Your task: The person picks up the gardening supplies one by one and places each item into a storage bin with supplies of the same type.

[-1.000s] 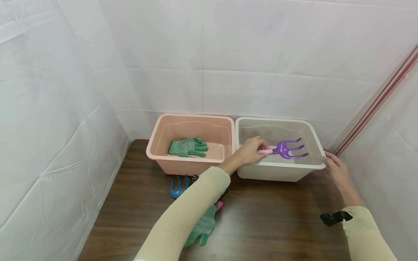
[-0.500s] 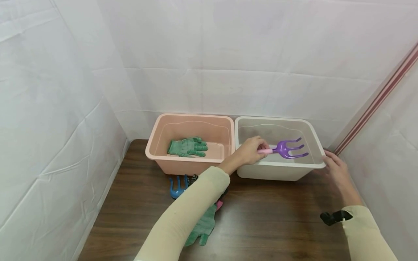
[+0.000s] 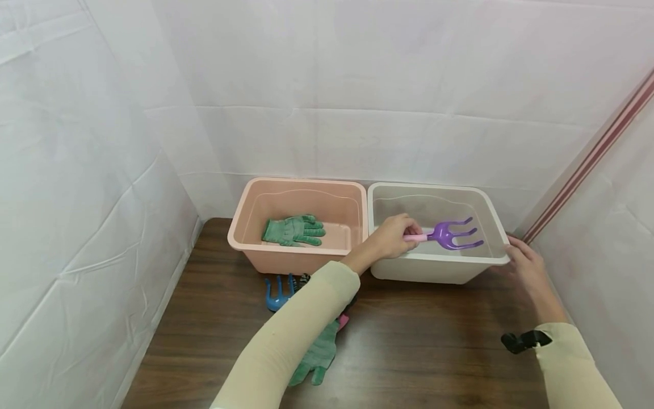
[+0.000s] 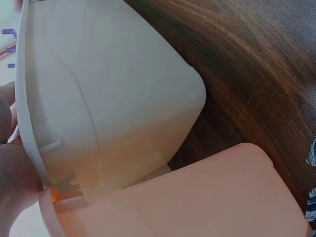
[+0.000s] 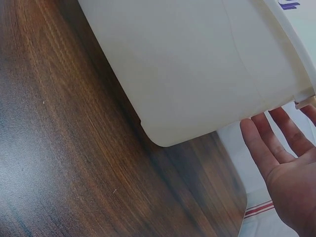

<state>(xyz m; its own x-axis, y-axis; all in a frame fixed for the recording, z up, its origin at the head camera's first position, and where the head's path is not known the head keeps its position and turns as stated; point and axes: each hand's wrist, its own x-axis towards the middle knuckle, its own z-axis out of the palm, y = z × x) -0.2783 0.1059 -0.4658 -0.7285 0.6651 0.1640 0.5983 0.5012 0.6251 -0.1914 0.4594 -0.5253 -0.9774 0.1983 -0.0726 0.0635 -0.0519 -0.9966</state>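
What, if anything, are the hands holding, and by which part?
The left hand holds the purple hand fork by its pink handle; the right hand touches the right end of the off-white bin.

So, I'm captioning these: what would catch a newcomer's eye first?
Probably the purple fork, held by its pink handle in the left hand over the white bin. Next, a green glove lying in the peach bin beside it. Then perhaps the blue fork in front of the peach bin, partly hidden by the left sleeve.
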